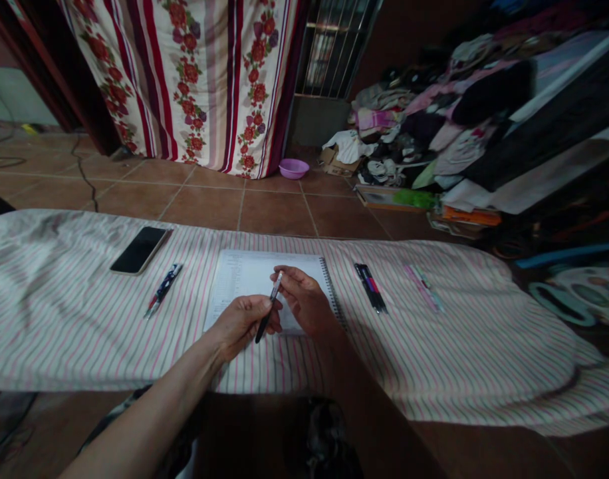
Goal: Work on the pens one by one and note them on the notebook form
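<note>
From the head camera, you hold a dark pen (267, 311) between both hands, above the near edge of an open spiral notebook (244, 273). Your left hand (241, 323) is closed around the pen's lower barrel, thumb and fingers pinched on it. Your right hand (307, 303) grips the pale upper end with its fingertips. The pen stands tilted, top towards your right hand. On the striped cloth (60, 299) a phone (139, 249) and another pen (163, 289) lie well to your left

Bare left hand (242, 324), bare right hand (307, 303), bare forearms (175, 392).
</note>
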Tool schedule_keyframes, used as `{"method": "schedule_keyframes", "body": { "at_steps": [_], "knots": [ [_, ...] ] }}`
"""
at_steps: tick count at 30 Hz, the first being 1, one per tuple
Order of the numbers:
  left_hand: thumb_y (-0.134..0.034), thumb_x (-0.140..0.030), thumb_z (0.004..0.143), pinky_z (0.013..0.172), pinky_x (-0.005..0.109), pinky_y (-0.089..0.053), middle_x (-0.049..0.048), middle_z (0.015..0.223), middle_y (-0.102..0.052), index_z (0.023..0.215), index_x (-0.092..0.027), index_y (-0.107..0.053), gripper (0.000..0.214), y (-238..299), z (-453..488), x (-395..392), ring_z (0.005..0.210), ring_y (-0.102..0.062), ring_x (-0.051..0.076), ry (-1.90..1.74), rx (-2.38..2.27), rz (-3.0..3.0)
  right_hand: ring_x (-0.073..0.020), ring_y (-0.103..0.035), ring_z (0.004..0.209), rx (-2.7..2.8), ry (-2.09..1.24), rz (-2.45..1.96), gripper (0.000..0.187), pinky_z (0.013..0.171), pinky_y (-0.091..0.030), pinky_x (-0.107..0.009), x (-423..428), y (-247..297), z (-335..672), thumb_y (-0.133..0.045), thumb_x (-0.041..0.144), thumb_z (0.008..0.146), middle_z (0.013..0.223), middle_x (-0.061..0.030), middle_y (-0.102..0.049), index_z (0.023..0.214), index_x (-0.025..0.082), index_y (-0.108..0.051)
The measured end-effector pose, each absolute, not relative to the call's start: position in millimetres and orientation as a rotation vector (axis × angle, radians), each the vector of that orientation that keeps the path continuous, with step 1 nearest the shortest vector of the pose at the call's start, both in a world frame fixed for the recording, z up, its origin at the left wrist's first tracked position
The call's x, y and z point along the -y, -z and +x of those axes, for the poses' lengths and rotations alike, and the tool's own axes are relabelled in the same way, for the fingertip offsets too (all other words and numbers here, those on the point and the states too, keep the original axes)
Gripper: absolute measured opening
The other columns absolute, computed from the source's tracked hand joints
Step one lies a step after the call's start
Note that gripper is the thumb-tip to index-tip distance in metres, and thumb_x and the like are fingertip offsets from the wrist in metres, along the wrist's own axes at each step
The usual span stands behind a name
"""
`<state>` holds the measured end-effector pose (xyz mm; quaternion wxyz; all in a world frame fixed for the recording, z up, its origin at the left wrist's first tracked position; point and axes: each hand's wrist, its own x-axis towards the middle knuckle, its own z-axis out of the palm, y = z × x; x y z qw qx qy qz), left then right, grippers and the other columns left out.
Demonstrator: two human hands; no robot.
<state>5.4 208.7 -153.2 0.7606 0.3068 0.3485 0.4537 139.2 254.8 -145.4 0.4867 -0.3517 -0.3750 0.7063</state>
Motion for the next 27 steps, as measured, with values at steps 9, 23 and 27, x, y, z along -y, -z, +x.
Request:
{"method": "schedule_keyframes", "body": {
  "at_steps": [9, 23, 27],
  "knots": [
    [-0.074, -0.04, 0.063, 0.059, 0.025, -0.041, 0.0059, 0.058, -0.063, 0.072, -0.009, -0.068, 0.033, 148.8, 10.4, -207.3, 0.055, -0.057, 0.013, -1.039, -0.868, 0.685, -0.0104, -0.048, 0.06, 0.886, -1.693, -0.867, 0.027, 0.048, -0.037, -0.023, -253.0, 142.3, 137.3, -0.072, 0.035, 0.061, 0.081, -0.0016, -0.063, 0.083, 0.02, -0.064],
    [-0.072, -0.032, 0.066, 0.057, 0.024, -0.041, 0.0039, 0.06, -0.061, 0.074, -0.008, -0.067, 0.026, 149.1, 9.3, -210.0, 0.057, -0.058, 0.013, -1.06, -0.827, 0.615, -0.0106, -0.052, 0.061, 0.98, -1.633, -0.904, 0.034, 0.058, -0.04, -0.027, -251.7, 147.5, 135.5, -0.067, 0.036, 0.069, 0.093, -0.0045, -0.069, 0.099, 0.022, -0.064],
    [-0.073, -0.033, 0.066, 0.058, 0.024, -0.041, 0.0037, 0.061, -0.061, 0.076, -0.009, -0.067, 0.027, 149.1, 9.6, -210.3, 0.058, -0.058, 0.013, -1.058, -0.834, 0.618, -0.0115, -0.055, 0.065, 0.98, -1.627, -0.914, 0.032, 0.063, -0.042, -0.027, -252.1, 146.1, 136.0, -0.068, 0.036, 0.068, 0.094, -0.0046, -0.069, 0.097, 0.022, -0.065]
  ]
}}
